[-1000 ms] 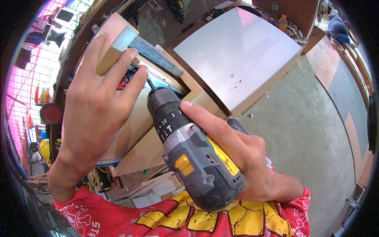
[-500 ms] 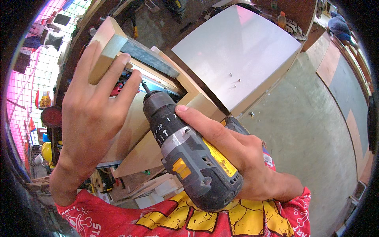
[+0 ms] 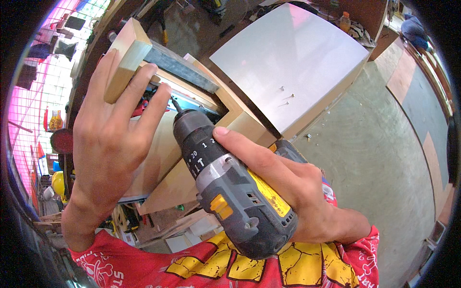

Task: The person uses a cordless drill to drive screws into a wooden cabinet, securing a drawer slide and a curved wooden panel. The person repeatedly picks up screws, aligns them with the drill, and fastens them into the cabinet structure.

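My right hand (image 3: 283, 187) is wrapped round a black, grey and yellow cordless drill (image 3: 221, 177), held across the middle of the view. Its thin bit points up and left into a light wooden frame (image 3: 235, 115), close to my left fingertips. My left hand (image 3: 113, 129) grips the frame's corner, its fingers straddling a thick wooden end piece (image 3: 127, 65). My left thumb is hidden. A dark grey strip (image 3: 185, 67) runs along the frame beside these fingers. Whether the bit touches a screw cannot be made out.
A glossy white panel (image 3: 283, 57) stands right of the frame, with several small screws (image 3: 288, 98) on top. Grey floor (image 3: 365, 168) lies to the right. Wood offcuts (image 3: 192, 230) and tools lie below the frame. A wire mesh (image 3: 48, 77) stands at the left.
The frame's upper left end has shifted very slightly left and down in view. Both hands and the drill keep nearly the same pose.
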Demonstrator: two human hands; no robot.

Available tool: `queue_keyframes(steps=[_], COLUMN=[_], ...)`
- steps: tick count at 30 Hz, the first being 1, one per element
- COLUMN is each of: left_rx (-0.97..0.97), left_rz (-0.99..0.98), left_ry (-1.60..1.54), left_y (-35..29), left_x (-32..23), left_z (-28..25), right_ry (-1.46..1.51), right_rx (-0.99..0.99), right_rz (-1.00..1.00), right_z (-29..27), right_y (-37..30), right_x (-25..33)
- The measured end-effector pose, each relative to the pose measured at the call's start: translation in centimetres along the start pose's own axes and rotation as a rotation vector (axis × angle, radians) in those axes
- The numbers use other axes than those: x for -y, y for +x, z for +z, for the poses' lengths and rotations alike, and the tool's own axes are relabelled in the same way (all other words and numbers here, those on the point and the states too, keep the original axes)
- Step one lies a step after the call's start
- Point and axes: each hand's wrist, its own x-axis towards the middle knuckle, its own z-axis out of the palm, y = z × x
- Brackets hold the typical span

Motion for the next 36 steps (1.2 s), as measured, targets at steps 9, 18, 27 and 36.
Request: queue_keyframes(steps=[9, 18, 27, 36], left_rx=[0.004, -0.018, -0.013, -0.019], left_rz=[-0.011, -0.019, -0.022, -0.028], left_ry=[-0.008, -0.001, 0.003, -0.008], left_y=[0.07, -0.12, -0.12, 0.04], left_x=[-0.11, -0.12, -0.12, -0.17], left_z=[0.0, 0.14, 0.26, 0.36], right_ry=[-0.009, -0.008, -0.01, -0.025], right_rx=[-0.011, -0.019, -0.014, -0.034], right_rz=[-0.01, -0.011, -0.023, -0.034], right_z=[-0.08, 0.0, -0.13, -0.15], right_y=[0.05, 0.21, 0.18, 0.2], right_x=[-0.18, -0.05, -0.38, -0.69])
